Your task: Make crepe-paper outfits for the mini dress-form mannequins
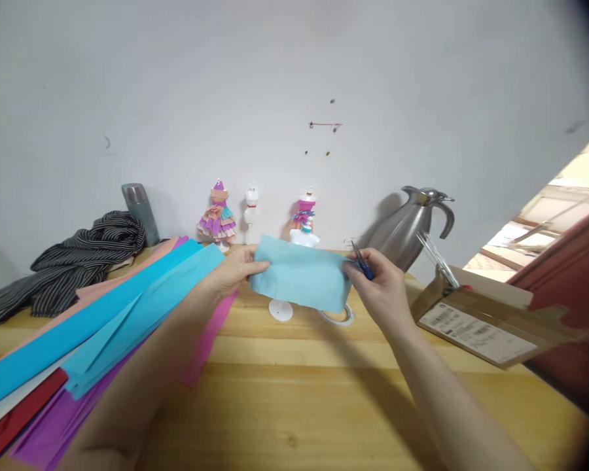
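A light blue piece of crepe paper [302,271] is stretched out above the table between my two hands. My left hand [238,267] pinches its left end between thumb and fingers. At the other end, my right hand [377,281] grips the paper's right edge. The same hand also holds small scissors [361,261] with blue handles, their dark tips pointing up and away. Below the paper lie a white disc [281,310] and a roll of tape [343,318], partly hidden by it.
Colored crepe paper [103,314] is piled at the left beside a striped cloth [91,261] and a flask [142,212]. Small dress forms, one in a ruffled paper dress [218,219], stand by the wall. A steel jug [407,226] and an open cardboard box [491,324] are on the right.
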The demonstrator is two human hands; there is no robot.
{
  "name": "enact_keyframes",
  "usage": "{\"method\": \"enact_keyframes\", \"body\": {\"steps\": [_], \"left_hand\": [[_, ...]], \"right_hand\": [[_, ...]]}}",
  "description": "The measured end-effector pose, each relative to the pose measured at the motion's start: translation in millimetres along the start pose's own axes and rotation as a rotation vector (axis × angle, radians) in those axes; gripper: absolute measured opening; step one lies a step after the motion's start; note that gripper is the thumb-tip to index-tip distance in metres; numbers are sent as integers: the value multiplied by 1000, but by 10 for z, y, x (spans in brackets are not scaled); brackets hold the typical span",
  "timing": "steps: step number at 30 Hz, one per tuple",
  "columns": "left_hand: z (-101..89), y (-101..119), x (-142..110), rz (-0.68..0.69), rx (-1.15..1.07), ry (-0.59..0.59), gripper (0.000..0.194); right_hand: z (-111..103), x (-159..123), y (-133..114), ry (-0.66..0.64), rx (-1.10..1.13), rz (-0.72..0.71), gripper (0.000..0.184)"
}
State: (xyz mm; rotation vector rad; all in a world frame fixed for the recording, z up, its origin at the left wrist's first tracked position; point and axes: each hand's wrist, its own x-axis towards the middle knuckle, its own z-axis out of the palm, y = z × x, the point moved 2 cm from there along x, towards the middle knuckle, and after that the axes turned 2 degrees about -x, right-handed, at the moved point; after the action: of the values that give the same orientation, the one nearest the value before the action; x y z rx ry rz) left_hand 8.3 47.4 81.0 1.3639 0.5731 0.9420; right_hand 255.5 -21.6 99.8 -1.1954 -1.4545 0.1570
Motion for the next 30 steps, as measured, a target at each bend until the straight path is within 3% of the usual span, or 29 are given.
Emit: {"method": "enact_keyframes", "body": {"steps": [6,11,15,18,24,30], "left_hand": [[-57,-18,24,11,-114,148,32],[-47,19,32,105,-170,187,33],[-93,-1,39,131,-105,219,23],[-126,-32,51,152,-13,210,15],[-133,-65,70,164,29,176,25],[-198,-67,86,141,14,35,29]], "right_hand": [[-25,17,174,-145,207,13,18],[-17,-15,306,-106,329,-4,12],[-13,-24,323,-134,338,-13,10],[-23,-22,329,-149,317,-9,11],[-40,-9,363,-96,309,30,16],[-56,24,368,-113,328,60,17]]}}
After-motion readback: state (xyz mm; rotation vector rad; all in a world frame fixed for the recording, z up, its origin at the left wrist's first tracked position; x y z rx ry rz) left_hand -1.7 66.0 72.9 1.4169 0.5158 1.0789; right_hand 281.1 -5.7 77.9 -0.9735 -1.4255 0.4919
